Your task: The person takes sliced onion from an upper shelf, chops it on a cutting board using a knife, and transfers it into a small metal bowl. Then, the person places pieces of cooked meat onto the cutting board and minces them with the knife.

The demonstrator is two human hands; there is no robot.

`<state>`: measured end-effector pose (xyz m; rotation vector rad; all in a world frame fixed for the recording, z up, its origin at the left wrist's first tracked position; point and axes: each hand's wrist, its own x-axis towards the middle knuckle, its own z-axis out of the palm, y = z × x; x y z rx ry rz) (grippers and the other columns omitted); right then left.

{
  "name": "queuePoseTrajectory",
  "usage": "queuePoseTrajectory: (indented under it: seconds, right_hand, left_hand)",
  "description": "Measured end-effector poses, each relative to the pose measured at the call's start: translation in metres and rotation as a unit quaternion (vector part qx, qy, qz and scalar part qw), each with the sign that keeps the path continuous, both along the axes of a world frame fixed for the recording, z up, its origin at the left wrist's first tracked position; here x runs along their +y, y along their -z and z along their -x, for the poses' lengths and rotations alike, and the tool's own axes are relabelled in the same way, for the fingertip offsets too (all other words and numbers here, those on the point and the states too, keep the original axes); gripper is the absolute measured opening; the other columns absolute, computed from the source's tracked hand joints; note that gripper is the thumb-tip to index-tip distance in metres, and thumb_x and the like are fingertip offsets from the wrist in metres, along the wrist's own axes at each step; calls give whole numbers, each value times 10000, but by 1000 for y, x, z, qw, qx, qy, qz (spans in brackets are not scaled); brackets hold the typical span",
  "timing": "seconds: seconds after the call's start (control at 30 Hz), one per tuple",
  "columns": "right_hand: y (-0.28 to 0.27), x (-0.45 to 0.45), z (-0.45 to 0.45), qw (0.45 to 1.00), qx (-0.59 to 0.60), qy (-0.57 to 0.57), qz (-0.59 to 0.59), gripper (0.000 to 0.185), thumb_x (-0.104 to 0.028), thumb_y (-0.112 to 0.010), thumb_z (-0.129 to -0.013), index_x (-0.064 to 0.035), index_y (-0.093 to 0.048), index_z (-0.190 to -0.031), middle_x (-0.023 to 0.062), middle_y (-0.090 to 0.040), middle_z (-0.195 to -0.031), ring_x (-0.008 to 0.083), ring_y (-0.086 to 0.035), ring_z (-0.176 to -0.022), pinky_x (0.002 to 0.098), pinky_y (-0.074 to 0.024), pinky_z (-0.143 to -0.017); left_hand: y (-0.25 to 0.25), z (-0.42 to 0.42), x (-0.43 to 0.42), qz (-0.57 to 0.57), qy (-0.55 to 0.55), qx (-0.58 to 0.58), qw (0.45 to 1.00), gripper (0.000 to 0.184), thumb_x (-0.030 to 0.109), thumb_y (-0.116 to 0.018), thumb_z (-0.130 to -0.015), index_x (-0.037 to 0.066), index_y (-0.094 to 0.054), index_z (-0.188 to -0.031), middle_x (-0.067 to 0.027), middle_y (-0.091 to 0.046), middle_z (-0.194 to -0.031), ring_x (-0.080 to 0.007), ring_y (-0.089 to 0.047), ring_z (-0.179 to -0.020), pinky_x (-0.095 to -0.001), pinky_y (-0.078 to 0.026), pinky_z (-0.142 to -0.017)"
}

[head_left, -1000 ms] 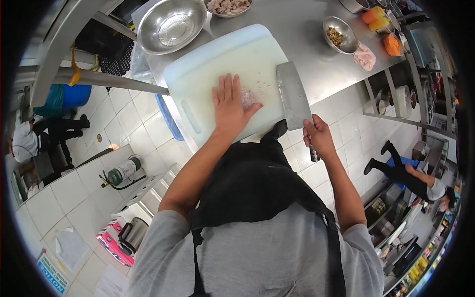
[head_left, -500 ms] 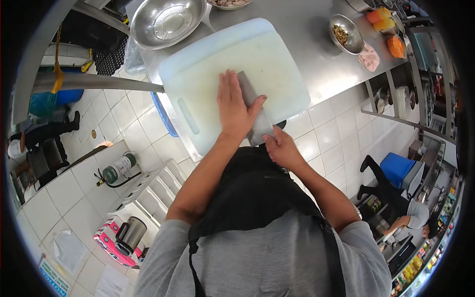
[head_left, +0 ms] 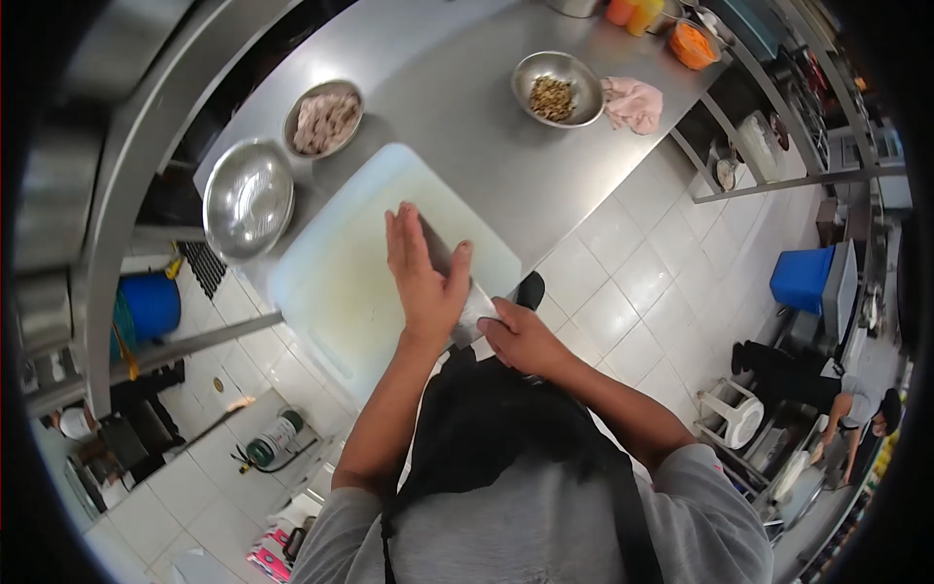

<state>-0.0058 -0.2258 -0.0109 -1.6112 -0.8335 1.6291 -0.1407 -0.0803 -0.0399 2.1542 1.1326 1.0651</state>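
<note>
A broad-bladed cleaver [head_left: 475, 310] is angled over the near right edge of the white cutting board [head_left: 341, 282]. Its handle is in my right hand [head_left: 523, 339], whose fingers are closed around it. My left hand [head_left: 425, 287] lies along the blade with fingers stretched out and thumb apart, hiding part of the metal. Whether the palm presses on the blade or just the board, I cannot tell. No food shows on the board.
On the steel table [head_left: 443, 92] are an empty metal bowl [head_left: 248, 200], a bowl of pale raw pieces [head_left: 326, 119], a bowl of brown chopped bits [head_left: 553, 90] and a pink cloth [head_left: 632, 104]. A co-worker [head_left: 846, 404] is at the far right.
The view has turned, bringing the bowl of pale pieces fully into sight. My hands and the cleaver keep nearly the same pose, low on the board, with my left fingers slightly more spread.
</note>
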Motion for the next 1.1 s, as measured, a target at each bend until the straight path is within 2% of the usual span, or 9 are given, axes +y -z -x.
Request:
queuePoseTrajectory:
  seconds: [0.1, 0.23, 0.33, 0.5, 0.57, 0.77, 0.9, 1.0, 1.1]
  right_hand:
    - [-6, 8, -44, 988, -97, 64, -101, 247, -189, -634, -1107, -25, -533, -953, 51, -606, -719, 126, -572, -620, 346, -470, -570]
    - [-70, 30, -108, 986, -33, 158, -48, 213, -159, -619, -1101, -23, -519, -972, 46, -603, -719, 125, -570, -587, 332, -471, -546]
    - [-92, 40, -158, 982, -3, 185, -41, 218, -157, -619, -1099, -24, -503, -972, 43, -583, -707, 124, -570, -567, 332, -467, -517]
    - [-85, 34, -218, 976, -5, 217, 1, 205, -170, -583, -1113, -13, -522, -997, 40, -571, -719, 126, -568, -542, 331, -469, -504]
    - [-90, 21, -236, 976, -12, 216, 12, 201, -180, -574, -1117, -9, -543, -1016, 39, -580, -730, 130, -570, -535, 327, -470, -509]
    - [-82, 2, -261, 970, 40, 240, 24, 184, -201, -586, -1117, -29, -586, -1052, 29, -581, -731, 129, -552, -521, 311, -460, -518]
    - [-66, 9, -255, 970, 50, 239, 6, 188, -189, -583, -1121, -36, -554, -1014, 33, -587, -743, 128, -588, -537, 316, -466, -514]
    - [-53, 5, -241, 973, 58, 225, -8, 180, -185, -586, -1125, -42, -553, -1021, 29, -588, -747, 126, -605, -559, 308, -474, -525]
    - [-32, -15, -224, 990, 9, 139, -6, 170, -178, -598, -1128, -25, -565, -1062, 27, -600, -768, 111, -622, -603, 291, -490, -565]
  left_hand:
    - [-23, -71, 31, -31, 66, 29, 997, 722, 223, -697, -1061, -56, -383, -1648, -311, -419, -1692, -564, -328, -1593, -611, -276, -1298]
    - [-58, -171, 65, -55, 132, 65, 988, 603, 210, -598, -1111, -58, -428, -1625, -305, -436, -1682, -530, -348, -1593, -600, -264, -1303]
    - [-63, -237, 102, -119, 151, 79, 978, 506, 223, -528, -1139, -59, -533, -1559, -293, -536, -1614, -489, -474, -1527, -534, -369, -1262]
    - [4, -315, 209, 29, 193, 132, 972, 397, 268, -522, -1132, -22, -747, -1281, -260, -777, -1240, -452, -735, -1145, -476, -566, -1049]
    - [17, -324, 237, 147, 190, 149, 959, 413, 296, -541, -1147, -30, -770, -1258, -195, -814, -1180, -313, -779, -1094, -393, -573, -1013]
    - [-19, -326, 233, 196, 150, -77, 966, 286, 212, -613, -1103, 17, -815, -1156, -165, -825, -1155, -232, -771, -1112, -378, -574, -1009]
    - [-9, -310, 222, -126, 291, 133, 939, 165, 122, -728, -1011, 23, -824, -1100, -163, -823, -1195, -240, -754, -1144, -372, -553, -1045]
    - [-22, -286, 211, 28, 175, 11, 984, 197, 173, -751, -1027, 20, -821, -1129, -120, -831, -1172, -204, -745, -1142, -330, -546, -1031]
    - [-60, -226, 185, 258, 84, -55, 961, 270, 263, -783, -1032, 35, -815, -1174, -136, -830, -1156, -197, -765, -1081, -325, -573, -962]
